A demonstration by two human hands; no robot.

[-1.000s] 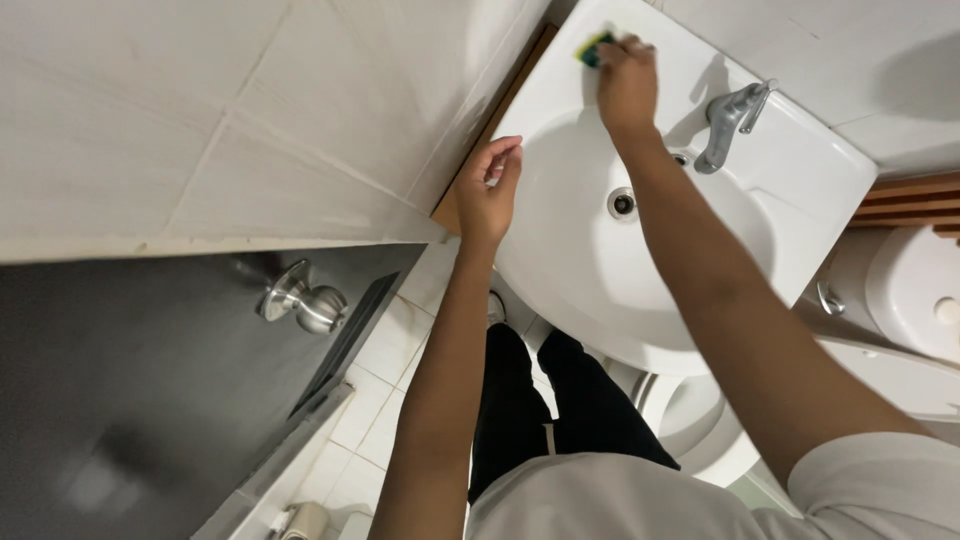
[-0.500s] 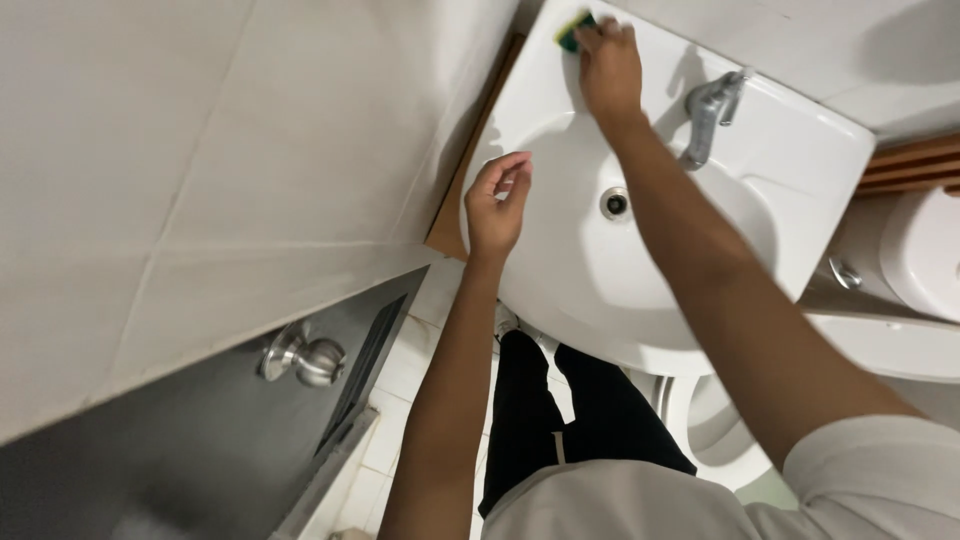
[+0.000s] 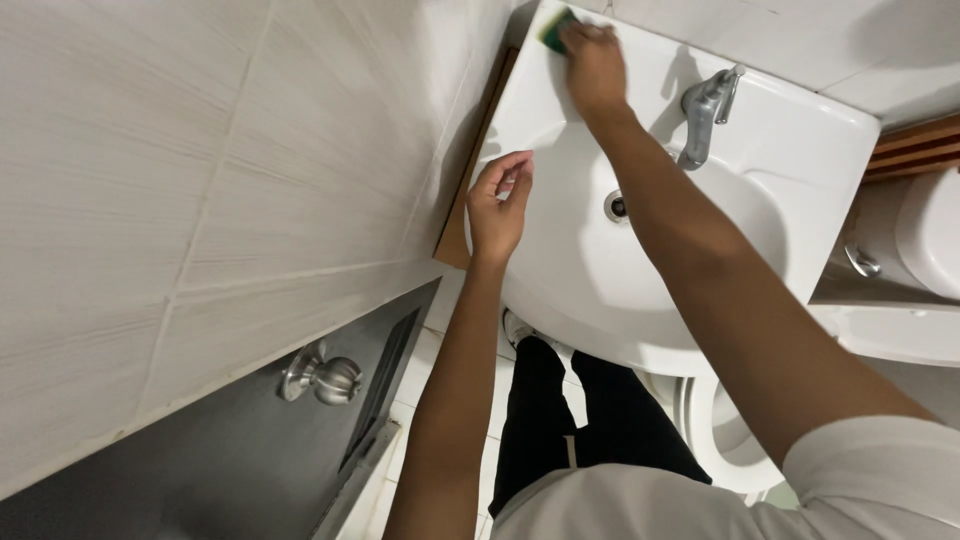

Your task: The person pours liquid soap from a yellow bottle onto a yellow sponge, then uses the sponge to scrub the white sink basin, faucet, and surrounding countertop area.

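Observation:
My right hand (image 3: 592, 65) presses a green sponge (image 3: 550, 25) onto the far left corner of a white washbasin (image 3: 560, 290). Only the sponge's edge shows beyond my fingers. My left hand (image 3: 497, 205) hovers at the basin's left rim with its fingers loosely curled and nothing in them. A chrome tap (image 3: 705, 105) stands on the back ledge, to the right of my right hand. The drain (image 3: 617, 206) lies in the bowl between my two arms.
A tiled wall (image 3: 200, 150) runs close along the left, with a brown wooden edge (image 3: 455, 235) beside the basin. A grey door (image 3: 200, 470) with a round metal knob (image 3: 322, 375) is at the lower left. A white toilet (image 3: 930, 230) stands to the right.
My right hand has slid the sponge a little along the basin's corner. My left hand's fingers have curled in above the rim. The view has shifted closer.

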